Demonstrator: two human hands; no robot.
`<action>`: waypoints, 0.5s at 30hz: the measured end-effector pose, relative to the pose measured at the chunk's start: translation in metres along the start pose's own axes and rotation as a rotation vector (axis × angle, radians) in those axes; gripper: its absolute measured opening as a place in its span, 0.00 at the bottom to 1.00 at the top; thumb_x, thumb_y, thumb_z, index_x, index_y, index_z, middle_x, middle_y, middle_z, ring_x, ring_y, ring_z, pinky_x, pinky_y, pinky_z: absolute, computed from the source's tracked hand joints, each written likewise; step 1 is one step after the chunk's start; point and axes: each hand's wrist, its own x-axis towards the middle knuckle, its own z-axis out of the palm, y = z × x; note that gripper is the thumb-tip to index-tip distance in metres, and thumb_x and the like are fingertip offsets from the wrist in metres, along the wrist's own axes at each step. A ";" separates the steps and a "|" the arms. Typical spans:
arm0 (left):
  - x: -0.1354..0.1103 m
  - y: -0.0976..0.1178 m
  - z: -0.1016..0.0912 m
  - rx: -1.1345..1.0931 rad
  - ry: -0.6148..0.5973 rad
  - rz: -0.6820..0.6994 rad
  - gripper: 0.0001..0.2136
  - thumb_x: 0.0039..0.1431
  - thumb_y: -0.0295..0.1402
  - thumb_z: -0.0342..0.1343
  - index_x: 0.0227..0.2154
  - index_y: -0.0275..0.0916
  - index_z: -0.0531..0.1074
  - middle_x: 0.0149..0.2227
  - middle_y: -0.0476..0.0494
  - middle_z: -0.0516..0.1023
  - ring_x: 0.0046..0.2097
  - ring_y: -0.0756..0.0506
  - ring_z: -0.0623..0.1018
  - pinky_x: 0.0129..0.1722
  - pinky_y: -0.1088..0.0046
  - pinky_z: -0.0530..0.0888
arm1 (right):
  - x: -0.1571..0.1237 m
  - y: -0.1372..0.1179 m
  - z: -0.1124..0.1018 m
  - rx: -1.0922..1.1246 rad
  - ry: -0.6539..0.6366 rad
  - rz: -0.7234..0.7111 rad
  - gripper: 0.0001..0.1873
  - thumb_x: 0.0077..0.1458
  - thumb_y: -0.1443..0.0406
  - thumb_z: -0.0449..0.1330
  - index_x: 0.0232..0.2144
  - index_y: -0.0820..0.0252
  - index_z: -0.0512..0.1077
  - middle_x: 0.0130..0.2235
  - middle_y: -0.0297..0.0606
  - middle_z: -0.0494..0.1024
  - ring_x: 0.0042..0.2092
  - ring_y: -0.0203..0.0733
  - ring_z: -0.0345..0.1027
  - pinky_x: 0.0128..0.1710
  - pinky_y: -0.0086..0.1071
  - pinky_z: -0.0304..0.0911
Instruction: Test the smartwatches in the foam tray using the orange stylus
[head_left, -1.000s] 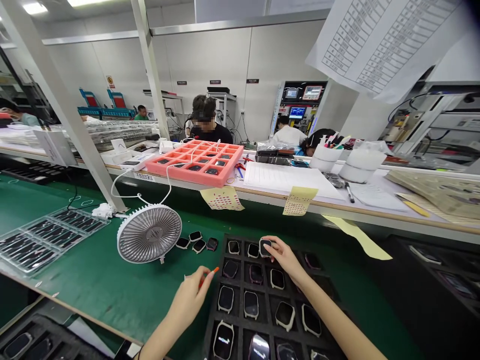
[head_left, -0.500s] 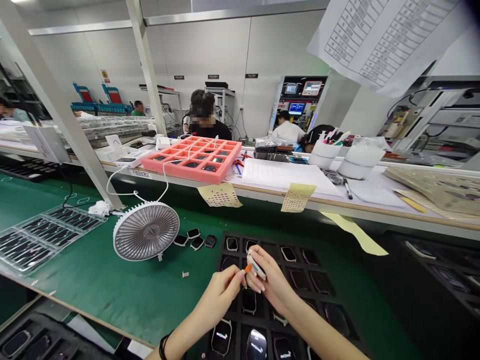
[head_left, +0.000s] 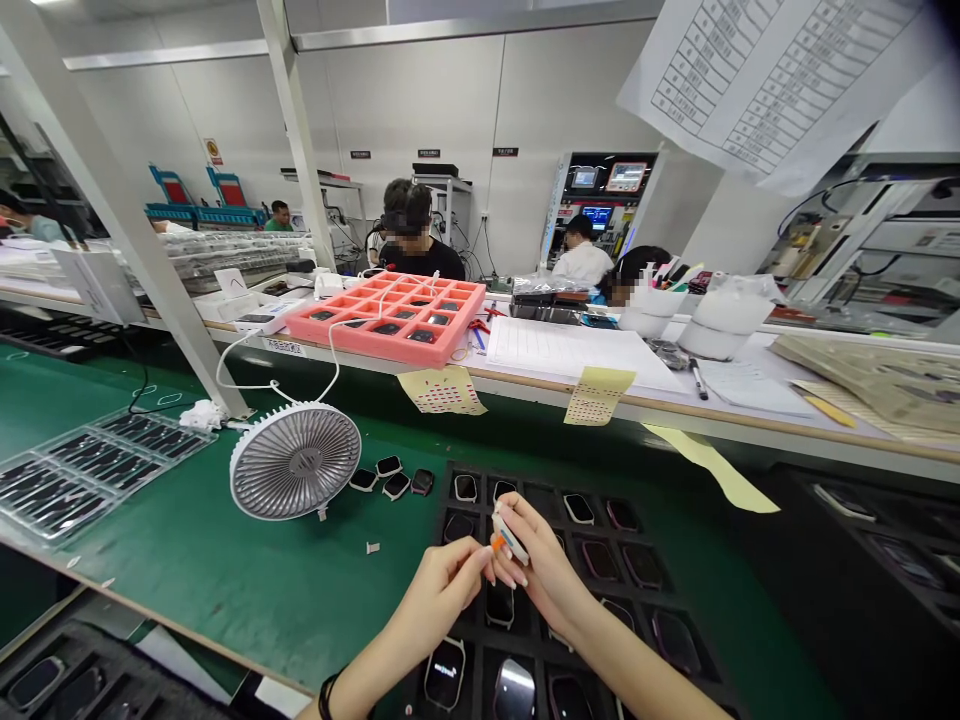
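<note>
My right hand [head_left: 551, 570] is closed around a pale smartwatch body [head_left: 514, 540], which is tilted on its edge. The fingers of my left hand [head_left: 450, 585] pinch a small orange piece [head_left: 498, 542] against the watch's side; its exact kind is too small to tell. Both hands are above a black foam tray [head_left: 478, 685] with smartwatches lying in its compartments. One watch [head_left: 445, 673] near the front has a lit screen with white lettering.
A round fan [head_left: 296, 462] stands left of the hands, with several loose watches [head_left: 396, 486] beside it. Clear plastic trays [head_left: 112, 465] lie farther left. On the shelf are a pink foam tray [head_left: 360, 345] and papers [head_left: 577, 350]. A person [head_left: 420, 250] sits across the bench.
The orange piece shows less of its length and my left fingertips are closer to the watch. A front watch's lettering no longer shows. The view has shifted slightly.
</note>
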 end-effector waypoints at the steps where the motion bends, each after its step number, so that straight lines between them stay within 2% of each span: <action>1: 0.000 0.000 0.000 -0.011 -0.001 -0.001 0.18 0.62 0.43 0.43 0.22 0.36 0.65 0.14 0.57 0.56 0.18 0.54 0.55 0.20 0.77 0.54 | -0.001 0.000 0.001 0.019 0.001 0.008 0.14 0.52 0.57 0.62 0.27 0.58 0.63 0.15 0.22 0.62 0.12 0.23 0.46 0.12 0.20 0.47; 9: -0.001 0.003 0.000 -0.044 0.030 0.026 0.18 0.62 0.43 0.44 0.22 0.36 0.64 0.14 0.57 0.56 0.18 0.54 0.55 0.20 0.78 0.54 | -0.001 0.001 0.005 0.161 0.006 0.047 0.15 0.49 0.58 0.64 0.24 0.59 0.62 0.17 0.22 0.63 0.12 0.21 0.42 0.12 0.20 0.46; 15: -0.002 0.003 -0.001 -0.029 0.009 0.026 0.19 0.62 0.43 0.44 0.22 0.35 0.66 0.15 0.56 0.57 0.19 0.54 0.56 0.20 0.78 0.54 | -0.002 0.003 0.006 0.018 0.051 0.012 0.15 0.50 0.56 0.64 0.27 0.58 0.63 0.15 0.21 0.62 0.13 0.23 0.45 0.13 0.20 0.44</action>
